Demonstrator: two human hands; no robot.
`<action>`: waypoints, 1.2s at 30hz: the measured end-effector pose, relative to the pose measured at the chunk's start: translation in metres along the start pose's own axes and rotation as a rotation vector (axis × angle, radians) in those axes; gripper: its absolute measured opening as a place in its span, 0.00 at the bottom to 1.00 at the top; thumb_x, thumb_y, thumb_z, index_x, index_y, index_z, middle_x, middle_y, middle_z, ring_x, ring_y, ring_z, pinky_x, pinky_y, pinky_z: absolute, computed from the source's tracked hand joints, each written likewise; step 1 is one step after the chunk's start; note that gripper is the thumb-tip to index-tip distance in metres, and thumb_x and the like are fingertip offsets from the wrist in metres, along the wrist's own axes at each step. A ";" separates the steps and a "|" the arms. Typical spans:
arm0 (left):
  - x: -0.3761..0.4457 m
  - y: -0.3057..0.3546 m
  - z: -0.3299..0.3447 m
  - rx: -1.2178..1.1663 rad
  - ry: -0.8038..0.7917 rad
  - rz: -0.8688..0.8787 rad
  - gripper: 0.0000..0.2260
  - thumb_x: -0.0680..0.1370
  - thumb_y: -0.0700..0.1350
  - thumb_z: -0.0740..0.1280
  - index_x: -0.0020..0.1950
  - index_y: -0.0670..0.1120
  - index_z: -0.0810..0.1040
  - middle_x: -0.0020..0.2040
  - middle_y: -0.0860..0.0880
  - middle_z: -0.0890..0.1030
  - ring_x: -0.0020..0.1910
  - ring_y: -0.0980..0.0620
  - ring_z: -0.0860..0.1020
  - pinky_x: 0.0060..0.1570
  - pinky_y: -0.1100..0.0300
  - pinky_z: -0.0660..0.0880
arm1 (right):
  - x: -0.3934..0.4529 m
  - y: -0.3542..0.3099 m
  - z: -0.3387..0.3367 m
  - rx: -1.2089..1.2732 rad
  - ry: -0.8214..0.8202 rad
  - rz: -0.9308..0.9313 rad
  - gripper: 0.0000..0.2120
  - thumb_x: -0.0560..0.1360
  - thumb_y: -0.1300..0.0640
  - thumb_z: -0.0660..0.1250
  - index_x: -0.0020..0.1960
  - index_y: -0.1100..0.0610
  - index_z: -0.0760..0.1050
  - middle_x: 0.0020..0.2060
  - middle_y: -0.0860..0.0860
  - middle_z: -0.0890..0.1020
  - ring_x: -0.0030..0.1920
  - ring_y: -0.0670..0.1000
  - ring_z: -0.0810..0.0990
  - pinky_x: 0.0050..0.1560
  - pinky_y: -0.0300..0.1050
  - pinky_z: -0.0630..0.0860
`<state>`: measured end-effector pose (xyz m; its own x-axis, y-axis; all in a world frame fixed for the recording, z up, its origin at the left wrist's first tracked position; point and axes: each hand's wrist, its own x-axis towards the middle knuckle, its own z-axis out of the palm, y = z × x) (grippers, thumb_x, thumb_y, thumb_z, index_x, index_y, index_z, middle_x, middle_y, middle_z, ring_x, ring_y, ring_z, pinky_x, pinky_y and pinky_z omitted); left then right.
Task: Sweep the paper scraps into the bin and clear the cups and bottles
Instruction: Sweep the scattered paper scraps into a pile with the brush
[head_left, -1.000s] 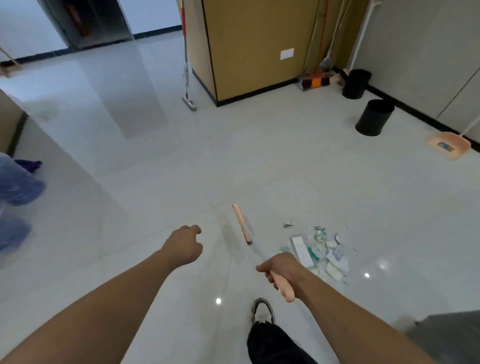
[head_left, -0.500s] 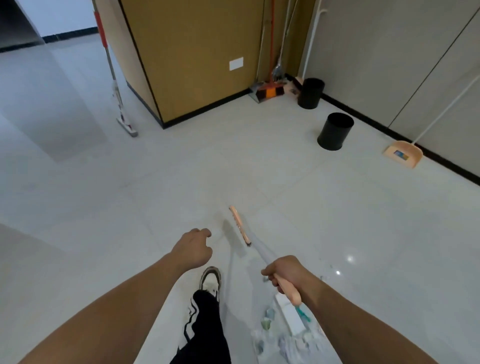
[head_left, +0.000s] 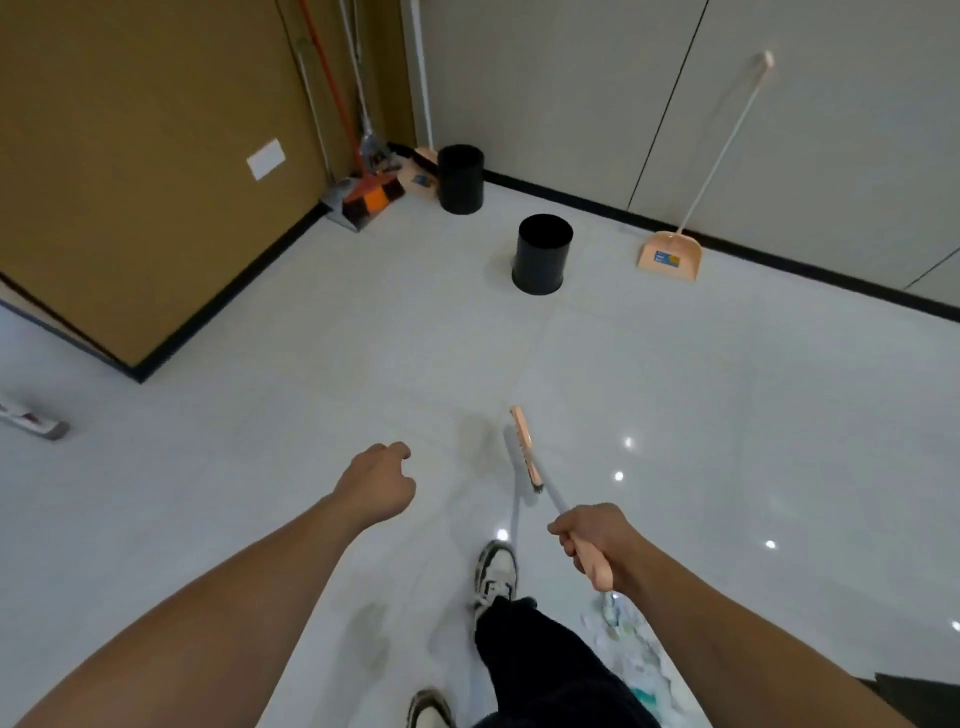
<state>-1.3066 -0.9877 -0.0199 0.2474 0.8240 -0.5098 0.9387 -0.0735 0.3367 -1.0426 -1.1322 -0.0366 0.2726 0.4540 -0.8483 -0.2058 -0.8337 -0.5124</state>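
My right hand (head_left: 597, 538) grips the pink handle of a small hand broom (head_left: 524, 452), whose bristle head points forward above the white floor. My left hand (head_left: 376, 483) hangs in the air with its fingers curled and holds nothing. The paper scraps (head_left: 639, 660) lie on the floor close to my feet, partly hidden under my right forearm and leg. A black bin (head_left: 543, 254) stands open on the floor ahead. A pink long-handled dustpan (head_left: 670, 257) leans against the far wall to the bin's right. No cups or bottles are in view.
A second black bin (head_left: 461, 179) stands in the corner beside an orange and black broom with its dustpan (head_left: 366, 200). A brown partition wall (head_left: 156, 171) juts out at the left. A mop head (head_left: 34, 421) lies at the left edge.
My view has swung right and moved forward. The scraps have slid from ahead of my right hand to beside my feet, and the bin and dustpan are closer. Both hands keep their grip and pose.
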 end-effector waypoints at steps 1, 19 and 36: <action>0.026 0.011 -0.009 0.012 -0.004 0.023 0.23 0.76 0.45 0.61 0.72 0.49 0.67 0.68 0.45 0.70 0.65 0.45 0.71 0.57 0.56 0.71 | 0.014 -0.019 -0.002 0.027 0.003 -0.005 0.05 0.72 0.67 0.70 0.38 0.68 0.77 0.27 0.58 0.75 0.23 0.52 0.69 0.25 0.41 0.67; 0.426 0.301 -0.145 0.224 -0.157 0.272 0.24 0.76 0.44 0.61 0.73 0.49 0.67 0.70 0.45 0.69 0.66 0.45 0.70 0.60 0.56 0.70 | 0.223 -0.347 -0.152 0.460 0.149 0.089 0.05 0.73 0.69 0.69 0.48 0.69 0.77 0.27 0.57 0.74 0.23 0.51 0.70 0.23 0.38 0.68; 0.785 0.623 -0.223 0.376 -0.327 0.577 0.23 0.76 0.46 0.60 0.72 0.49 0.67 0.68 0.44 0.70 0.61 0.43 0.72 0.50 0.57 0.72 | 0.404 -0.592 -0.328 0.825 0.429 0.239 0.07 0.74 0.69 0.68 0.51 0.70 0.76 0.24 0.56 0.74 0.20 0.49 0.70 0.21 0.37 0.66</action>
<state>-0.5812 -0.2617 -0.0335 0.7275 0.3929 -0.5625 0.6429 -0.6767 0.3588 -0.5024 -0.5579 -0.0322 0.4252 0.0102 -0.9051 -0.8526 -0.3313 -0.4042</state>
